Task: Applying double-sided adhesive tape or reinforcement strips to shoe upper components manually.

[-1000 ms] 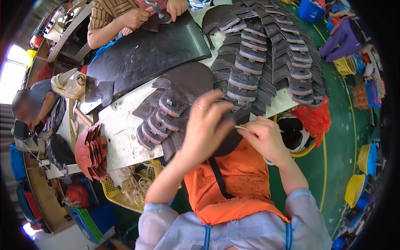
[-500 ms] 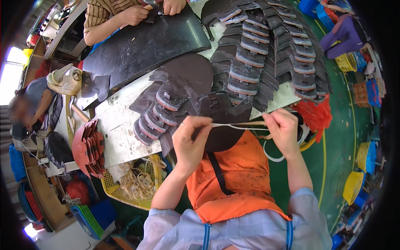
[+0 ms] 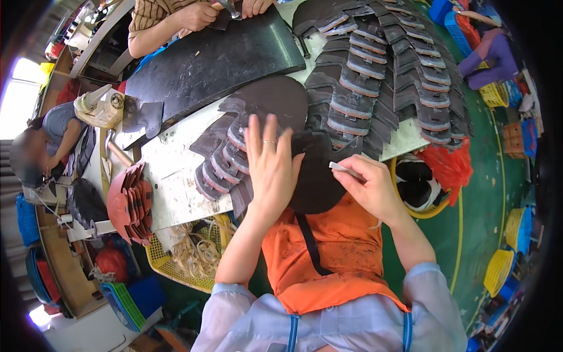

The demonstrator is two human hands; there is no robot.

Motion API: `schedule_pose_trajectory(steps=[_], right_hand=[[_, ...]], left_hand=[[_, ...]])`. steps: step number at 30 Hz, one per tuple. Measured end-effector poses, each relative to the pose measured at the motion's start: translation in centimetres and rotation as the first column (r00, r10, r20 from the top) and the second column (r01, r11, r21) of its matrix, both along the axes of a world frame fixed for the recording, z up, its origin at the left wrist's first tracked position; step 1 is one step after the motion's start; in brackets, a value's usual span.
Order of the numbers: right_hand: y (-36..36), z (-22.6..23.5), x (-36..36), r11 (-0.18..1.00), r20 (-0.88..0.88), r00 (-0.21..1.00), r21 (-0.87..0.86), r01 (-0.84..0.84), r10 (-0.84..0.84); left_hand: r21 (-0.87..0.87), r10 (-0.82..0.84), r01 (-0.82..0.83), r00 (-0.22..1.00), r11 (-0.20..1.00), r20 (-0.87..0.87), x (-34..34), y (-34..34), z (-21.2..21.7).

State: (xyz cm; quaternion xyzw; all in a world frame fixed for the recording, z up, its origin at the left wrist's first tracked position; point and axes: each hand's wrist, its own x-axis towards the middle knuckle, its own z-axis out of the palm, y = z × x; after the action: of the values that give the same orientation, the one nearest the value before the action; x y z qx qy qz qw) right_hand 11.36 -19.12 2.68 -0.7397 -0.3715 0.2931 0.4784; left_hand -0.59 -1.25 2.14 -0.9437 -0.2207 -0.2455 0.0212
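My left hand is spread with its fingers raised and holds nothing. It hovers over the near edge of a fanned stack of dark leather-like pieces. To its right, my right hand pinches a narrow white strip between thumb and fingertips. Only a short end of the strip shows; the rest is mostly hidden by the hand. Beneath and between both hands lies a dark rounded piece, overhanging the table edge above my orange apron.
Long overlapping rows of dark pieces fill the far right. Red pieces stand at left, near a yellow basket of pale strips. Another yellow basket sits right. Across the table, a co-worker's hands hold a hammer over a black slab.
My left hand has let go of the strip, opened and moved up over the dark pieces. My right hand has moved left and slightly down, still pinching the strip, which is no longer stretched between both hands.
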Motion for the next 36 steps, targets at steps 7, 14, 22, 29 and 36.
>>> schedule_pose_trajectory(steps=[7, 14, 22, 29, 36], right_hand=[[3.2, 2.1, 0.9, 0.97, 0.696, 0.695, -0.007, -0.243, 0.18], [4.0, 3.3, 0.8, 0.963, 0.742, 0.618, -0.156, -0.218, 0.26], [2.2, 4.2, -1.6, 1.0, 0.625, 0.781, -0.005, 0.003, 0.001], [1.5, 2.0, -0.7, 0.962, 0.176, 0.963, 0.219, 0.162, -0.202], [1.3, 2.0, 0.0, 0.872, -0.199, 0.97, 0.439, 0.215, -0.139]], left_hand=[[-0.964, -0.146, 0.248, 0.961, 0.094, 0.233, 0.0, 0.4, 0.3], [-0.975, -0.247, 0.21, 0.951, 0.071, 0.187, -0.6, 0.1, 1.2], [-0.901, -0.129, 0.284, 0.958, 0.328, 0.255, -1.6, -0.5, 0.9], [-0.947, -0.063, 0.282, 0.959, 0.153, 0.276, -2.1, -0.6, 0.2], [-0.97, -0.049, 0.237, 0.971, 0.05, 0.234, -2.1, -0.7, 1.5]])
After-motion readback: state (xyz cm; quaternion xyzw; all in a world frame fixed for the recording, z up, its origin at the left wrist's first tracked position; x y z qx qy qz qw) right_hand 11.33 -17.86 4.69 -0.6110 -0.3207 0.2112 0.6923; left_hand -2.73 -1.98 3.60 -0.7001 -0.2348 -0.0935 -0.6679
